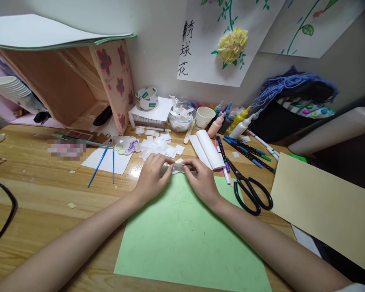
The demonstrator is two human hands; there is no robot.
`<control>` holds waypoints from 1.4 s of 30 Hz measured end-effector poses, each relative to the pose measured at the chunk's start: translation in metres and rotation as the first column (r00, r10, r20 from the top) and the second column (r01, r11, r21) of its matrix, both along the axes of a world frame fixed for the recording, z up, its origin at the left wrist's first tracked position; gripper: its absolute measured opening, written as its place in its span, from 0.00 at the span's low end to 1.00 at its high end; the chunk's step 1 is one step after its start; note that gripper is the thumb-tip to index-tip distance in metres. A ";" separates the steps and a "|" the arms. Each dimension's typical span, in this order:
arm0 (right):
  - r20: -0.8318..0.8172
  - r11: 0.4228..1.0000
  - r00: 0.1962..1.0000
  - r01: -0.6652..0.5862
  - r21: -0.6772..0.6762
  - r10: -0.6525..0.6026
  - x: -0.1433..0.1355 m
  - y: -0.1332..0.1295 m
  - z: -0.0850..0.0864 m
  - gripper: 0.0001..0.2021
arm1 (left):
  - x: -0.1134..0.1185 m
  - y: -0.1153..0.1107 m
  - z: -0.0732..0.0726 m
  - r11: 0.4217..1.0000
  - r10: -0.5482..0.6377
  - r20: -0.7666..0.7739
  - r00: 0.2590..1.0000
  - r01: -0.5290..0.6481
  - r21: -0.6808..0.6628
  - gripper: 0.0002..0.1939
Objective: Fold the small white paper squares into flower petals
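Between both hands is a small piece of white paper [178, 167], held at the far edge of a green sheet [182, 235]. My left hand [153, 176] pinches its left end between thumb and fingers. At the other end, my right hand [200, 178] grips it the same way. A heap of white paper scraps [158, 147] lies just beyond my left hand. Past my right hand rests a rolled white paper [209, 150]. Black-handled scissors [252, 190] lie to the right, partly over the green sheet.
Blue paintbrushes [97, 167] lie on white paper at left, near a flower-shaped palette [127, 145]. Behind stand a bowl of scraps [182, 117], a paper cup [205, 117] and paint bottles [215, 125]. Markers [246, 152] and a tan sheet [328, 207] are on the right.
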State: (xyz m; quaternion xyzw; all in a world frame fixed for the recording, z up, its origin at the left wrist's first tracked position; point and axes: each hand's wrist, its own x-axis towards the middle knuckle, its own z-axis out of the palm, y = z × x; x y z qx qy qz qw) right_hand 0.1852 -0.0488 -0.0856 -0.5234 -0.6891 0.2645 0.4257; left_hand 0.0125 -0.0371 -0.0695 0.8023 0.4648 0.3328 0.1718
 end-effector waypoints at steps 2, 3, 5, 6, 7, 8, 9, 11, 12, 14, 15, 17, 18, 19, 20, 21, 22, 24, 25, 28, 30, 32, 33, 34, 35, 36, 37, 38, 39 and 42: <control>-0.022 1.000 1.000 -0.018 0.001 0.018 0.000 -0.001 0.002 0.05 | 0.000 0.001 -0.002 1.000 0.008 0.012 1.000 -0.008 0.005 0.04; -0.032 1.000 0.999 -0.027 0.001 0.027 -0.001 -0.001 0.003 0.05 | 0.000 0.001 -0.002 1.000 0.007 0.017 1.000 -0.007 0.004 0.04; -0.056 0.999 0.998 -0.037 0.003 0.037 -0.001 -0.002 0.005 0.05 | -0.001 0.001 -0.004 1.000 0.006 0.028 1.000 -0.006 -0.002 0.05; -0.071 0.999 0.997 -0.041 0.001 0.041 -0.001 -0.003 0.005 0.06 | -0.001 0.001 -0.004 1.000 0.011 0.034 0.999 -0.011 -0.004 0.06; -0.088 0.999 0.995 -0.045 -0.003 0.044 -0.001 -0.003 0.005 0.06 | -0.001 0.001 -0.004 1.000 0.018 0.042 0.999 -0.018 -0.003 0.07; -0.105 0.999 0.993 -0.047 -0.009 0.046 -0.001 -0.003 0.006 0.06 | -0.001 0.001 -0.004 1.000 0.026 0.050 0.998 -0.026 -0.002 0.08; -0.123 0.999 0.991 -0.049 -0.017 0.047 -0.001 -0.003 0.006 0.06 | -0.001 0.001 -0.004 0.999 0.033 0.056 0.998 -0.033 0.000 0.09; -0.158 0.998 0.986 -0.054 -0.039 0.047 0.000 -0.003 0.005 0.07 | -0.001 0.001 -0.004 0.999 0.036 0.054 0.998 -0.037 0.009 0.08; -0.175 0.997 0.983 -0.056 -0.051 0.046 0.000 -0.003 0.005 0.07 | -0.001 0.001 -0.003 0.999 0.034 0.045 0.998 -0.034 0.013 0.07; -0.217 0.994 0.975 -0.061 -0.085 0.041 0.001 -0.001 0.004 0.07 | -0.001 0.001 -0.003 0.999 0.028 0.026 0.999 -0.029 0.014 0.05; -0.238 0.992 0.970 -0.064 -0.105 0.037 0.001 -0.001 0.003 0.07 | -0.001 0.001 -0.003 0.999 0.029 0.023 0.999 -0.029 0.014 0.05; -0.269 0.988 0.963 -0.063 -0.141 0.023 0.001 0.001 0.001 0.07 | -0.001 0.001 -0.004 0.999 0.035 0.032 0.999 -0.036 0.011 0.05; -0.276 0.986 0.961 -0.061 -0.153 0.017 0.001 0.001 0.000 0.07 | -0.001 0.001 -0.004 0.999 0.040 0.046 0.998 -0.041 0.009 0.05; -0.277 0.985 0.961 -0.058 -0.160 0.012 0.001 0.002 0.000 0.07 | -0.001 0.001 -0.005 0.999 0.046 0.061 0.997 -0.046 0.006 0.05; -0.270 0.986 0.963 -0.050 -0.159 0.005 0.001 0.002 -0.001 0.07 | -0.001 0.001 -0.006 0.999 0.051 0.076 0.996 -0.052 0.000 0.04; -0.252 0.988 0.968 -0.033 -0.149 -0.005 0.002 0.002 -0.001 0.07 | -0.001 0.001 -0.006 0.998 0.058 0.091 0.994 -0.057 -0.010 0.04; -0.224 0.992 0.974 -0.009 -0.128 -0.020 0.002 0.002 0.000 0.07 | -0.001 0.002 -0.006 0.998 0.065 0.105 0.992 -0.063 -0.020 0.04; -0.157 0.997 0.986 0.043 -0.060 -0.052 0.002 0.002 0.001 0.07 | -0.001 0.002 -0.006 0.997 0.072 0.136 0.988 -0.066 -0.043 0.04; -0.127 0.998 0.990 0.052 -0.027 -0.055 0.002 0.002 0.003 0.07 | -0.002 0.002 -0.005 0.997 0.067 0.154 0.986 -0.060 -0.054 0.04; -0.092 1.000 0.996 0.001 0.010 0.000 0.002 0.001 0.006 0.08 | -0.003 0.002 -0.004 0.997 0.019 0.199 0.980 -0.002 -0.083 0.05; -0.093 0.999 0.995 -0.040 -0.002 0.039 0.002 0.001 0.007 0.06 | -0.003 0.002 -0.002 0.994 -0.023 0.205 0.978 0.043 -0.096 0.05; -0.122 0.998 0.991 -0.052 -0.029 0.048 0.003 0.001 0.006 0.05 | -0.003 0.001 -0.001 0.992 -0.055 0.195 0.979 0.077 -0.104 0.05; -0.149 0.997 0.988 -0.056 -0.051 0.048 0.003 0.002 0.005 0.05 | -0.003 0.001 0.000 0.990 -0.070 0.188 0.980 0.091 -0.105 0.05; -0.184 0.995 0.982 -0.063 -0.078 0.047 0.003 0.002 0.003 0.05 | -0.003 0.001 0.001 0.989 -0.085 0.181 0.980 0.105 -0.104 0.05; -0.224 0.992 0.973 -0.074 -0.106 0.049 0.003 0.003 0.002 0.06 | -0.003 0.001 0.001 0.988 -0.100 0.175 0.979 0.119 -0.101 0.05; -0.263 0.987 0.963 -0.089 -0.130 0.052 0.004 0.003 0.001 0.06 | -0.003 0.001 0.002 0.987 -0.115 0.170 0.979 0.132 -0.095 0.04; -0.296 0.983 0.953 -0.106 -0.150 0.058 0.004 0.004 0.001 0.07 | -0.003 0.001 0.002 0.986 -0.128 0.166 0.978 0.144 -0.090 0.04; -0.321 0.979 0.945 -0.119 -0.164 0.061 0.004 0.004 0.000 0.07 | -0.003 0.001 0.002 0.985 -0.135 0.164 0.977 0.150 -0.084 0.04; -0.336 0.977 0.940 -0.126 -0.172 0.062 0.004 0.004 -0.001 0.07 | -0.003 0.002 0.002 0.985 -0.139 0.163 0.977 0.153 -0.079 0.04; -0.342 0.976 0.938 -0.125 -0.177 0.058 0.003 0.004 -0.002 0.07 | -0.002 0.003 0.001 0.987 -0.136 0.158 0.978 0.148 -0.070 0.04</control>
